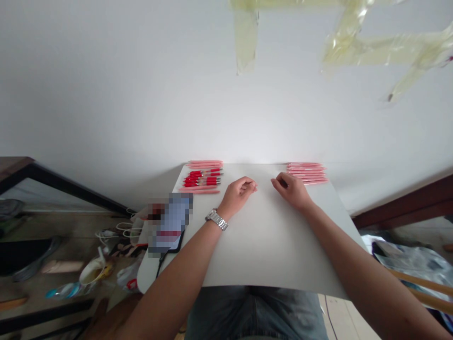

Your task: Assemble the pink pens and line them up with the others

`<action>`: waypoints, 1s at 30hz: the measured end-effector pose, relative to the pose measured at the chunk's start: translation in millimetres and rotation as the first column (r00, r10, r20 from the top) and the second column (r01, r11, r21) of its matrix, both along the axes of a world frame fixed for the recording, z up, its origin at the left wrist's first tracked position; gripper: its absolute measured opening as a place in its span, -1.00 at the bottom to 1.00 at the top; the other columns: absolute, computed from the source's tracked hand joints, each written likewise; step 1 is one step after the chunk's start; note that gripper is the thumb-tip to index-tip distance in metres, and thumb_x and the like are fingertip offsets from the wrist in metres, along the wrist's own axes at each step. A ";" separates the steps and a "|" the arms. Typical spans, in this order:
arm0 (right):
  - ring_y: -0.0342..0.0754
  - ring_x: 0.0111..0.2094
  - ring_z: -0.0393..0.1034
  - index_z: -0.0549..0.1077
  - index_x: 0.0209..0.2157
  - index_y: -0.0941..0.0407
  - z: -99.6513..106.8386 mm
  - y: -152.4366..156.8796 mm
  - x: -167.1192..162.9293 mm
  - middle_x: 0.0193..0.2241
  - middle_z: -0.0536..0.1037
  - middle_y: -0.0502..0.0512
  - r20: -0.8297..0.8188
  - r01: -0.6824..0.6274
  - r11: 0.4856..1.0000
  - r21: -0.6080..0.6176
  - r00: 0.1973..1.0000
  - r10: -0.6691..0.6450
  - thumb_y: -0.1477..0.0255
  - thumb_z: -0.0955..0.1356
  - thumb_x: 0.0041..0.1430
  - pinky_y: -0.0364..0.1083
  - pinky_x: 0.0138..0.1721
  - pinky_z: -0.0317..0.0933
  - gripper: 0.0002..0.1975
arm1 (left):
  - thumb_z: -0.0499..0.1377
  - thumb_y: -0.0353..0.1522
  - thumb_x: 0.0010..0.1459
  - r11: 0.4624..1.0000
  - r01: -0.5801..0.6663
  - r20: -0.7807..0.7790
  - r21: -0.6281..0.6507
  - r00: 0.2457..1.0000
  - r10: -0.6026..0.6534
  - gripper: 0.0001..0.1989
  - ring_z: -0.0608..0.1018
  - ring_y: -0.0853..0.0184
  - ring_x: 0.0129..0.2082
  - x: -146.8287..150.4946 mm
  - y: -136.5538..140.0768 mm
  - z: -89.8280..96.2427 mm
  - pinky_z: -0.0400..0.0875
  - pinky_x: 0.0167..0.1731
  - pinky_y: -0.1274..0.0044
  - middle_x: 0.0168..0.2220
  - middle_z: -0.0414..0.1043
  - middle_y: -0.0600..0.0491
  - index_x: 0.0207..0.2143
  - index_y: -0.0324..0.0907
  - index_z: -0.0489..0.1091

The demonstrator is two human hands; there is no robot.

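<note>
My left hand [239, 192], with a silver watch on its wrist, rests on the white table with its fingers loosely curled and nothing visible in them. To its left lies a row of red pens [202, 178] with pink pens [205, 164] behind and in front of them. My right hand [290, 189] is curled too, thumb toward the middle, and shows nothing held. Just behind it and to its right is a stack of pink pens [307, 173], partly covered by the hand. The hands are apart from each other.
The white table [262, 255] meets a white wall [212, 94] with yellowed tape on it. A blurred-out phone [173, 222] with a cable lies at the table's left edge. A cup [92, 271], a bottle [63, 291] and cables stand low at left; plastic bags [417, 264] lie at right.
</note>
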State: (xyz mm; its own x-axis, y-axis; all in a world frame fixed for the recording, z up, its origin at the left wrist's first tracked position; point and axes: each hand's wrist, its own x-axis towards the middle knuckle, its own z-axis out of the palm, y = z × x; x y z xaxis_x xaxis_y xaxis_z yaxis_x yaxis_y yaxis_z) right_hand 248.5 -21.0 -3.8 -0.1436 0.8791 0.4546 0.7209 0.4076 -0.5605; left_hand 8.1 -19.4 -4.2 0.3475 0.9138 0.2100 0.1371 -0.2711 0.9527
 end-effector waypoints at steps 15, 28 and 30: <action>-0.12 -0.51 0.19 0.36 -0.45 0.08 -4.5 3.3 -1.9 -0.56 0.36 -0.05 -0.087 -0.055 0.979 -0.196 0.995 0.038 0.07 0.31 0.31 -0.09 -0.45 0.06 -0.60 | 0.17 -0.05 0.34 1.000 -0.007 -0.008 0.003 1.000 0.007 -0.64 0.69 0.23 -0.13 -0.1 -2.0 0.1 0.57 -0.09 0.44 -0.18 0.62 -0.07 -0.19 -0.18 0.46; -0.14 -0.50 0.15 0.35 -0.44 0.09 -7.2 9.8 -3.3 -0.55 0.31 -0.06 -0.103 -0.065 0.973 -0.219 0.994 0.043 0.05 0.29 0.31 -0.10 -0.43 0.02 -0.58 | 0.15 -0.21 0.34 0.943 -0.158 -0.335 0.294 0.907 0.256 -0.80 0.63 0.26 -0.15 -45.9 34.1 39.5 0.51 -0.10 0.45 -0.19 0.62 0.01 -0.19 -0.12 0.48; -0.14 -0.49 0.15 0.34 -0.44 0.09 -5.8 9.8 -4.0 -0.55 0.31 -0.06 -0.108 -0.063 0.972 -0.226 0.993 0.040 0.03 0.29 0.31 -0.10 -0.43 0.02 -0.57 | 0.14 -0.25 0.34 0.916 -0.191 -0.406 0.353 0.850 0.334 -0.83 0.61 0.26 -0.20 -64.6 44.9 45.5 0.50 -0.11 0.44 -0.23 0.60 0.02 -0.19 -0.11 0.48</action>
